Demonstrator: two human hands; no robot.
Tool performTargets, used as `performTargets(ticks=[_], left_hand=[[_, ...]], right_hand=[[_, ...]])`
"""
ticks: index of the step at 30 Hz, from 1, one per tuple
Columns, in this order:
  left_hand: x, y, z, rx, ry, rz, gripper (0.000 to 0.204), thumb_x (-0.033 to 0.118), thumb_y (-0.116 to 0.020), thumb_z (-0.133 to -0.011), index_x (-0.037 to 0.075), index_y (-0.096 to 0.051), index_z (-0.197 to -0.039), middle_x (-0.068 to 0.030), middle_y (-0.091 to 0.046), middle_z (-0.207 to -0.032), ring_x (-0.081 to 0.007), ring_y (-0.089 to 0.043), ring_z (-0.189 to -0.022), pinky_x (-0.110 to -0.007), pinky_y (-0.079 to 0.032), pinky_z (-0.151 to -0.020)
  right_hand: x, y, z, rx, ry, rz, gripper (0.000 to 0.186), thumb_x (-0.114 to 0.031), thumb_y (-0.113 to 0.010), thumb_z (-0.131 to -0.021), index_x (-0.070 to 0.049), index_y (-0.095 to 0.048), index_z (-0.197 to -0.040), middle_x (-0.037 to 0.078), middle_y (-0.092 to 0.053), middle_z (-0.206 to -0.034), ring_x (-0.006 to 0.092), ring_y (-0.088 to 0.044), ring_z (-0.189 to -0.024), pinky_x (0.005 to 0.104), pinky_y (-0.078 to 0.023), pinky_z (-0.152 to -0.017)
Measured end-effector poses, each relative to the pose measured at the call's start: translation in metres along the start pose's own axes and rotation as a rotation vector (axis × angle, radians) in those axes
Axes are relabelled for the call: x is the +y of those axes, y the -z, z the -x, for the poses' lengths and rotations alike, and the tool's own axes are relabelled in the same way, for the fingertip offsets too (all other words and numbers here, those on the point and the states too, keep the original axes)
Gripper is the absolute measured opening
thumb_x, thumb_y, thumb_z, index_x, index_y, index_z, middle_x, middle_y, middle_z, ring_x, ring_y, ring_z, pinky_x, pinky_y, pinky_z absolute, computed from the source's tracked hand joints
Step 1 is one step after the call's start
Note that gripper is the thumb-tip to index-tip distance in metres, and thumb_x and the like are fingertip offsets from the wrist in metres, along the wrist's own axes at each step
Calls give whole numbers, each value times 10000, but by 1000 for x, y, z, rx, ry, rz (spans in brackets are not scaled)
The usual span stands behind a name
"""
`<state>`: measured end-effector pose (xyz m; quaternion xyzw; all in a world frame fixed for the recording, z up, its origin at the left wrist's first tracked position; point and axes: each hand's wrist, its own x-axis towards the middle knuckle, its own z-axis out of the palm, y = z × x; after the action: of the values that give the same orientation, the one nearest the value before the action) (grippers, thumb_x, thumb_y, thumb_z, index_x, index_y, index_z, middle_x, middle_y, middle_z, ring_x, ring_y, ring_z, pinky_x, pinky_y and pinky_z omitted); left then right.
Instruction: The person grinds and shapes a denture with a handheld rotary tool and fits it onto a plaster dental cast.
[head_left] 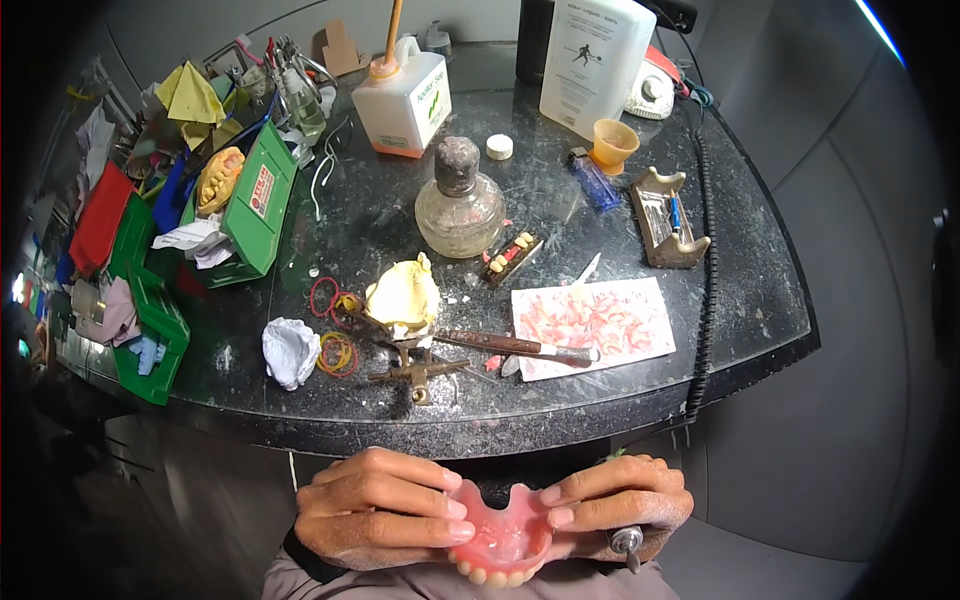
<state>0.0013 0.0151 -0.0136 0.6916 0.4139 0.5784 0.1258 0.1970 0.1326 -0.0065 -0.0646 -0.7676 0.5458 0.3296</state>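
Observation:
My left hand [370, 510] grips the left side of a pink upper denture [500, 540] with cream teeth along its lower edge. My right hand [620, 500] grips the other side, its fingertips on the pink base, and also holds a metal rotary handpiece [627, 543] pointing downward. Both hands are in front of the desk's edge. Beyond them on the desk lie a brass articulator [418, 375] with a yellow cast [402, 295], a wooden-handled knife [495, 343] and a white card [610, 320] smeared with pink wax.
The dark desk [758, 310] also bears a glass spirit lamp [458, 215], two plastic jugs [400, 115] [588, 75], green bins [260, 230] at left, a crumpled white lump [290, 350], rubber bands [338, 355] and an instrument holder [665, 240]. A coiled black cable [705, 330] crosses the right side.

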Motion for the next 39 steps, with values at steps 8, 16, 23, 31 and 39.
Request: performTargets(ticks=[8,16,23,31,39], left_hand=[[11,-5,0,35,1,-156,168,102,-772,-600,65,-678,-734,-54,-622,-736,-191,-602,-718,-225,-529,-593],[14,-5,1,68,18,-179,175,122,-782,-599,82,-668,-725,-33,-615,-721,-150,-581,-706,-202,-536,-598],[13,-3,3,78,4,-157,263,135,-818,-558,76,-651,-751,-42,-618,-749,-144,-577,-711,-192,-523,-570],[17,0,1,51,25,-174,229,143,-805,-576,86,-659,-743,-34,-621,-745,-138,-579,-716,-180,-500,-574],[21,0,2,37,77,-197,207,97,-723,-647,72,-678,-848,-32,-640,-827,-143,-604,-779,-215,-527,-657]], right_hand=[[4,2,4,-44,43,0,287,-37,-781,-607,-45,-664,-869,124,-613,-895,235,-658,-781,293,-564,-681],[4,2,2,-72,28,28,246,-21,-767,-622,-35,-667,-846,129,-626,-866,228,-661,-758,297,-565,-675],[5,1,2,-44,25,1,208,-24,-750,-644,-18,-662,-832,150,-634,-844,231,-663,-745,301,-564,-668],[4,2,0,-85,-5,4,251,-38,-768,-623,-19,-653,-846,163,-631,-846,222,-665,-721,290,-563,-638],[-1,4,-1,-124,-80,3,257,-82,-793,-596,-61,-674,-823,123,-611,-898,198,-661,-731,272,-554,-658]])
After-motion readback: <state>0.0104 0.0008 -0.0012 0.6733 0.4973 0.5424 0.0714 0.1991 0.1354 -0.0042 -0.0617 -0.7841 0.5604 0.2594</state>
